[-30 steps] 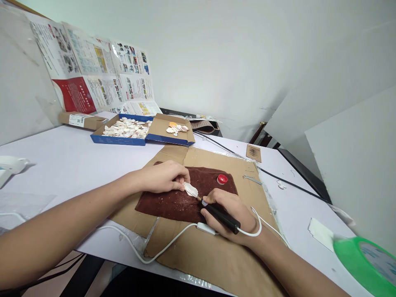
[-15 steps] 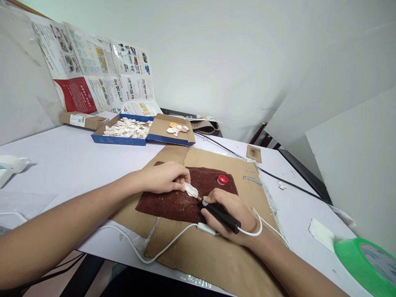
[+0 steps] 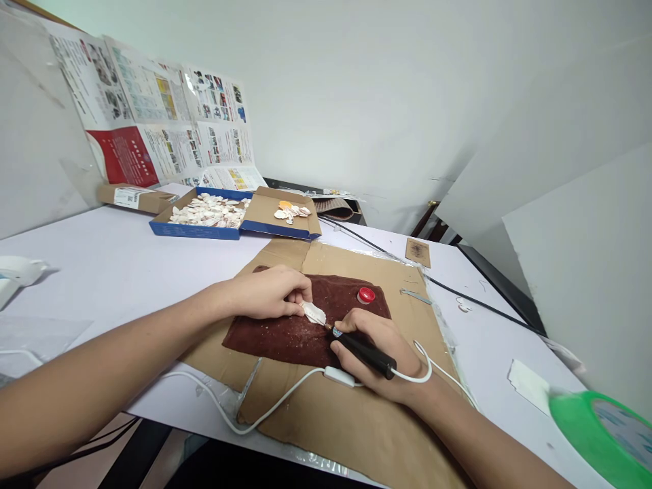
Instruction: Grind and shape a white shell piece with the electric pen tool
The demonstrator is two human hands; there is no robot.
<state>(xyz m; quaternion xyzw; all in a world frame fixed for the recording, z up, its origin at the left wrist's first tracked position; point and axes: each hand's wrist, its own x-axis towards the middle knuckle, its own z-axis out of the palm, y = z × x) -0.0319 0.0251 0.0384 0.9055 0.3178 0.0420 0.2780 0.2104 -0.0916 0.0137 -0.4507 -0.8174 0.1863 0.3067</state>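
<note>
My left hand (image 3: 269, 292) pinches a small white shell piece (image 3: 314, 313) and presses it onto a dark brown cloth (image 3: 285, 333). My right hand (image 3: 379, 353) grips a black pen-shaped power tool (image 3: 363, 351), its tip touching the shell's near end. A white cord (image 3: 244, 424) runs from the tool across the brown cardboard sheet (image 3: 346, 421). A small red cap (image 3: 365, 295) lies on the cloth just beyond my right hand.
Two open blue-edged boxes (image 3: 198, 229) with several shell pieces stand at the back left. Printed leaflets (image 3: 153, 122) lean on the wall. A green tape roll (image 3: 601, 435) is at the lower right, a black cable (image 3: 458, 292) crosses the table's right side, and a white device (image 3: 17, 270) lies far left.
Nearly nothing differs. My right hand and the tool have shifted very slightly up and left against the shell; my left hand keeps its hold.
</note>
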